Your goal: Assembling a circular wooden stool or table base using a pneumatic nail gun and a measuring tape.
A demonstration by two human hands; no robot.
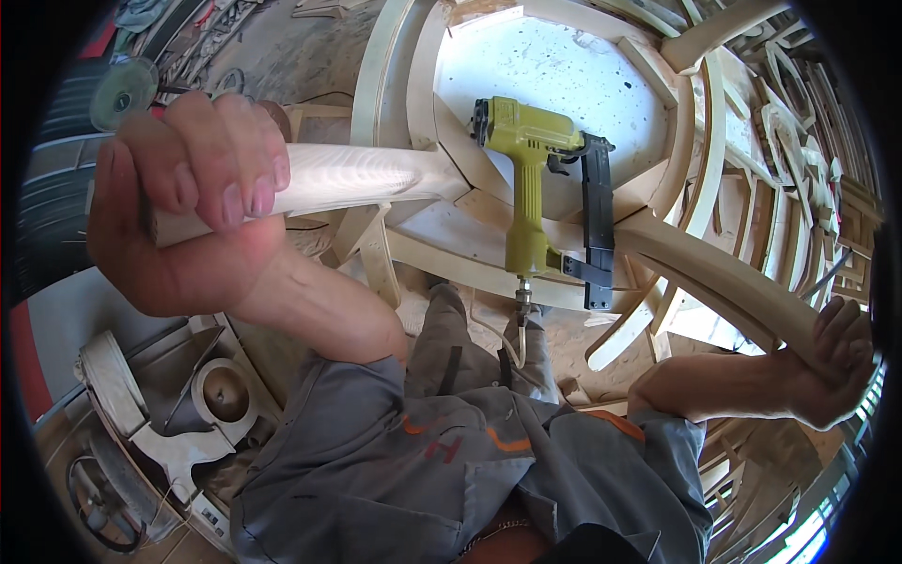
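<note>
My left hand (193,202) is closed around the end of a pale wooden leg (362,177). My right hand (834,367) grips the outer end of another wooden leg (719,277). Both legs run out from a round wooden frame (423,80), which has a white panel (554,56) inside its ring. A third leg (719,36) sticks out at the far right of the frame. Across the frame's near side lies an olive-green nail gun (528,188) with a black magazine. Neither hand touches it. A hose fitting (523,299) joins the bottom of its handle.
At the lower left stands a machine (169,442) with a pale curved body. A clear-bladed fan (124,94) is at the upper left. Stacked curved wooden parts (780,160) crowd the right side. An air hose (512,355) hangs in front of my legs.
</note>
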